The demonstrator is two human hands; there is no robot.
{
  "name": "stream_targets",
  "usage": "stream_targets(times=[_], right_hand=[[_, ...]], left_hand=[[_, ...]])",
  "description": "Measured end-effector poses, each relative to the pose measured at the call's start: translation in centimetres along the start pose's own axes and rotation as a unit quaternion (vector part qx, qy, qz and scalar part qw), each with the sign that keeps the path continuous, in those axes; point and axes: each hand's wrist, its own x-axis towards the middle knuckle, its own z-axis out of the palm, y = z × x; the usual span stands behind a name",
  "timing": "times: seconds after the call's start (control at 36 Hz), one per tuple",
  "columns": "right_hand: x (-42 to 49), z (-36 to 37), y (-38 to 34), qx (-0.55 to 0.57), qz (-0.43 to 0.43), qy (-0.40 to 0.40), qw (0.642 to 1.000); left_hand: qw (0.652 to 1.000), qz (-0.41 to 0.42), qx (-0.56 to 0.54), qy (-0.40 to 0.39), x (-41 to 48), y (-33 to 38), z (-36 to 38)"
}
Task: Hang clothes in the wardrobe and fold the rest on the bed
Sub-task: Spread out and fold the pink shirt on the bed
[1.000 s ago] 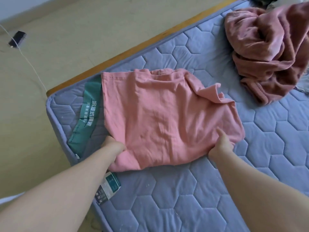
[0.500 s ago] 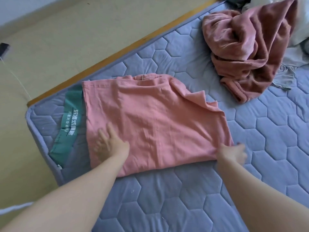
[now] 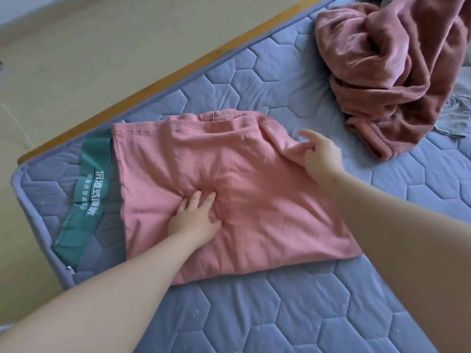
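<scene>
Now: folding the flat pink cotton garment (image 3: 254, 200) near the corner of the blue quilted mattress (image 3: 254, 314).
My left hand (image 3: 196, 217) presses its middle, fingers spread; my right hand (image 3: 321, 156) curls at its loose far edge, and I cannot tell if it pinches. Risk: tugging that edge bunches cloth under my palm, skewing the fold. A crumpled rose fleece heap (image 3: 395, 67) lies beyond.

A home bedroom: quilted mattress (image 3: 280, 314) on a wooden bedframe (image 3: 178, 70), clothes strewn.
</scene>
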Motion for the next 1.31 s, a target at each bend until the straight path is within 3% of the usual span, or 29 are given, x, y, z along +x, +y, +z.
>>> stream_targets(times=[0.06, 0.17, 0.31, 0.53, 0.72, 0.78, 0.86, 0.94, 1.03, 1.14, 1.31], right_hand=[[0.5, -0.9, 0.1, -0.043, -0.032, 0.067, 0.996], [1.8, -4.3, 0.0, -0.069, 0.0, 0.159, 0.985], [1.7, -5.5, 0.8, -0.181, 0.089, 0.11, 0.973], [-5.3, 1.9, 3.0, -0.209, 0.034, 0.005, 0.977], [-15.7, 8.3, 4.2, -0.099, 0.199, 0.029, 0.975], [-17.6, 9.2, 4.0, -0.023, 0.31, 0.051, 0.949], [-18.7, 10.9, 3.9, 0.259, 0.452, 0.07, 0.851], [-19.1, 12.1, 3.3, 0.442, 0.468, 0.03, 0.765], [-18.3, 12.5, 2.7, 0.519, 0.48, 0.036, 0.707], [-17.8, 12.9, 2.5, 0.589, 0.464, 0.066, 0.658], [-18.3, 12.8, 2.8, 0.629, 0.425, -0.007, 0.651]], left_hand=[[1.0, 0.0, -0.002, -0.011, 0.1, 0.0, -0.2], [1.0, 0.002, -0.004, -0.029, 0.3, 0.0, -0.6], [0.999, 0.004, 0.014, -0.031, 0.0, 0.1, -0.7], [0.999, 0.01, 0.028, -0.018, -0.5, 0.2, -0.6], [0.997, 0.047, 0.052, -0.018, -1.2, -1.0, -1.1], [0.996, 0.059, 0.06, -0.021, -1.4, -1.4, -1.1], [0.995, 0.07, 0.072, -0.026, -1.7, -1.8, -0.9], [0.993, 0.082, 0.083, -0.032, -2.0, -2.1, -0.8], [0.992, 0.087, 0.087, -0.039, -2.0, -2.4, -0.9], [0.992, 0.088, 0.083, -0.045, -1.9, -2.4, -1.3], [0.993, 0.084, 0.077, -0.043, -1.7, -1.8, -1.7]])
